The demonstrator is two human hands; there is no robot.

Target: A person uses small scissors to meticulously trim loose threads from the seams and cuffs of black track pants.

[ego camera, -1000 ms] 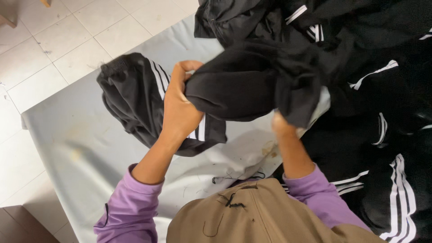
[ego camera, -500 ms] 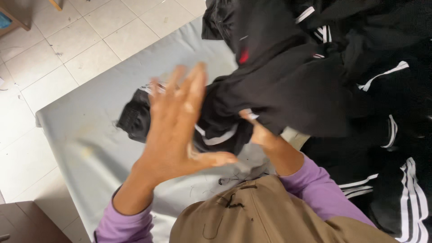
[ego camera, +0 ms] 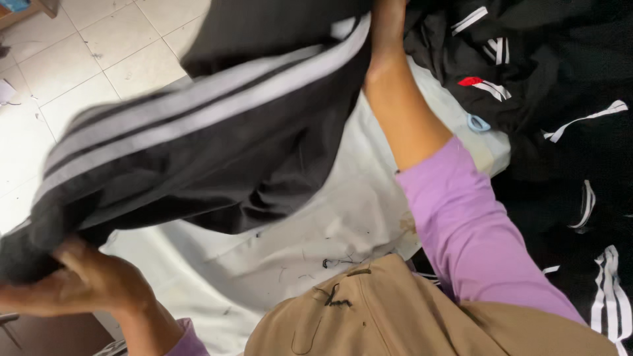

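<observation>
A black garment with white side stripes [ego camera: 217, 125] is stretched out in the air over the pale table [ego camera: 330, 224]. My left hand [ego camera: 79, 283] grips its lower end at the bottom left. My right hand [ego camera: 386, 26] holds the other end up at the top edge, its fingers partly out of frame. Both arms wear purple sleeves.
A heap of black garments with white stripes [ego camera: 547, 112] covers the right side of the table. A small light blue object [ego camera: 479, 123] lies near it. Loose threads dot the table top. Tiled floor [ego camera: 86, 59] lies to the left. My tan trousers [ego camera: 395, 316] show below.
The bundled black garment has been lifted off the table and pulled out long. My left hand dropped to the lower left, my right hand rose to the top.
</observation>
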